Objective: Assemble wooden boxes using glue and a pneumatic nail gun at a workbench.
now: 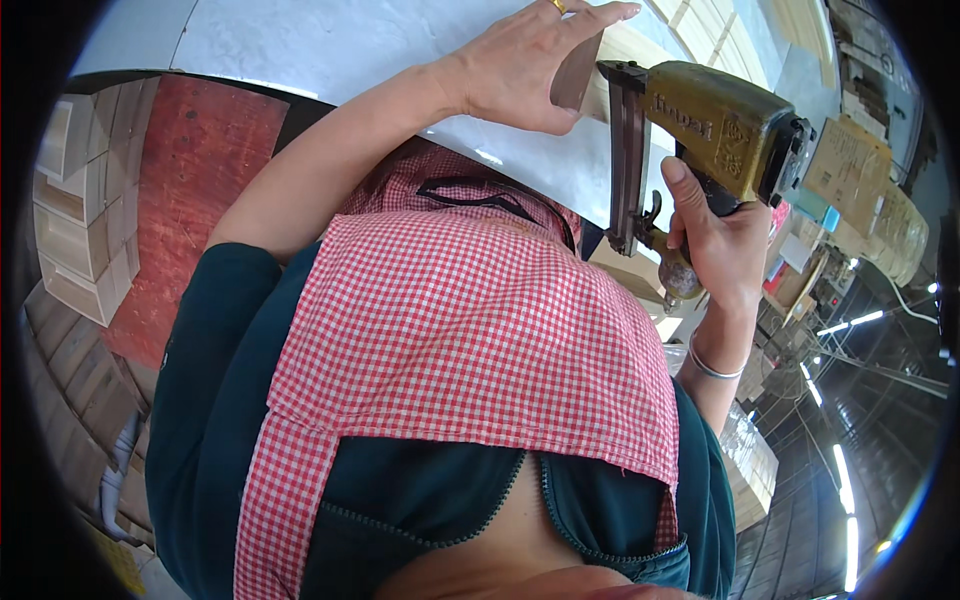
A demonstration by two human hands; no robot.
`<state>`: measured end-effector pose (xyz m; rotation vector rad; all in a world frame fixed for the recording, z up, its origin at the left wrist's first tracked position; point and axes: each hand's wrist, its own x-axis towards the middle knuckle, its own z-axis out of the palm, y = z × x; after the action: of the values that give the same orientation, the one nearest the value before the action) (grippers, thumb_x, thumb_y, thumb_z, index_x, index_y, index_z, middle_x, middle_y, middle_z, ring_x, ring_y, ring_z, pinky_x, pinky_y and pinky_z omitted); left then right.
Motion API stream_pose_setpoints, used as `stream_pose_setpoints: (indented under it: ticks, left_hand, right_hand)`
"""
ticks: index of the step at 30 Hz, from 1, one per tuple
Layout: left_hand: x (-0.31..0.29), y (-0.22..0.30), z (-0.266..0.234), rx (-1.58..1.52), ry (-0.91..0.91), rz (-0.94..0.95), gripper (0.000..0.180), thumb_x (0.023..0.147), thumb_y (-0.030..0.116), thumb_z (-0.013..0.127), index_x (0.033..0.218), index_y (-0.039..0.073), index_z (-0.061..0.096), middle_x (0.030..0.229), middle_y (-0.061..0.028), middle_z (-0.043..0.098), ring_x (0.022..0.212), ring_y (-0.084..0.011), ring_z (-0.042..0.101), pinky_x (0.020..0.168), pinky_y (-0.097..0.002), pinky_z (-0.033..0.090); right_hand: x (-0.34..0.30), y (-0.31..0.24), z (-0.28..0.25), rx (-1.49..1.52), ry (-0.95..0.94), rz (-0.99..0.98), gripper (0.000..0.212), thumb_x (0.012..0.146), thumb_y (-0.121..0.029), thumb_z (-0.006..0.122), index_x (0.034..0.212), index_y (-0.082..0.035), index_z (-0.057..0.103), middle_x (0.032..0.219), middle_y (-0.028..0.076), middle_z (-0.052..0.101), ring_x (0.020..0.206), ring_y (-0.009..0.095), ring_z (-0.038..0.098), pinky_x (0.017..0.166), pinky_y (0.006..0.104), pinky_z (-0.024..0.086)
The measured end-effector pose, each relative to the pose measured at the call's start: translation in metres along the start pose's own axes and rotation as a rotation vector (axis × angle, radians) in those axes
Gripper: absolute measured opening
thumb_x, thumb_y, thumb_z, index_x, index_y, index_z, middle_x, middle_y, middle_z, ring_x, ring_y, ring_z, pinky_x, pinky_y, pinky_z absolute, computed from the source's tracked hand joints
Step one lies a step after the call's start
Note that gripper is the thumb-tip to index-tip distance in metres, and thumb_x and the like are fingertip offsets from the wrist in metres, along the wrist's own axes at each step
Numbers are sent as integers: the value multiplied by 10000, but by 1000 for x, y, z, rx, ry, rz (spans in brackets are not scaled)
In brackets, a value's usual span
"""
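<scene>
My right hand [722, 235] is wrapped round the grip of a pneumatic staple gun [715, 120] with a worn brass-coloured body and a long dark magazine. Its nose is at the edge of a small wooden piece [578, 72], whose near face is brown and whose side is pale; whether the two touch, I cannot tell. My left hand [520, 65] spans this piece, thumb at the near end and fingers at the far end. Beneath it lies a pale, shiny worktop [330, 45].
Several pale wooden strips [700, 25] lie at the worktop's far right. Stacked wooden boxes [85, 215] stand at the left beside a red board [195, 200]. Cardboard boxes [850, 170] are at the right. The worktop's near edge runs close to my checked apron [470, 330].
</scene>
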<state>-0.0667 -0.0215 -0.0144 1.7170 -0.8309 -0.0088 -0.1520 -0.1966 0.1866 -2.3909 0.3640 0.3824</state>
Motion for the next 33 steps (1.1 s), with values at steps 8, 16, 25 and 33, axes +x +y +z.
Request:
stream_pose_setpoints:
  ticks: [8, 16, 25, 33]
  left_hand:
    - [4, 9, -7, -60, -117, -146, 1107, 684, 289, 735, 1578, 36, 134, 1560, -319, 173, 1408, -496, 283, 1147, -544, 328]
    - [-6, 36, -33, -184, -144, -436, 1093, 755, 357, 764, 1552, -62, 145, 1552, -335, 215, 1436, -494, 251, 1166, -546, 300]
    - [-9, 35, -12, 67, 171, -331, 1061, 813, 478, 731, 1523, -104, 201, 1528, -341, 271, 1440, -479, 254, 1182, -556, 246]
    - [-6, 34, -8, 228, 153, -372, 1043, 824, 521, 707, 1520, -92, 232, 1526, -338, 272, 1445, -469, 250, 1185, -564, 223]
  right_hand:
    - [6, -7, -6, -89, -31, 51, 299, 875, -230, 818, 994, 16, 697, 615, 24, 619, 409, 95, 495, 388, 216, 355]
    - [19, -16, -17, -186, -91, -6, 287, 869, -226, 821, 966, 18, 704, 582, 19, 610, 403, 94, 485, 385, 214, 333]
    - [44, -21, -32, -131, -111, -101, 271, 877, -215, 812, 929, 18, 685, 565, 16, 594, 391, 101, 482, 377, 228, 344]
    - [69, -20, -35, -156, -123, -153, 271, 880, -225, 810, 927, 7, 679, 551, 14, 580, 378, 106, 479, 374, 226, 349]
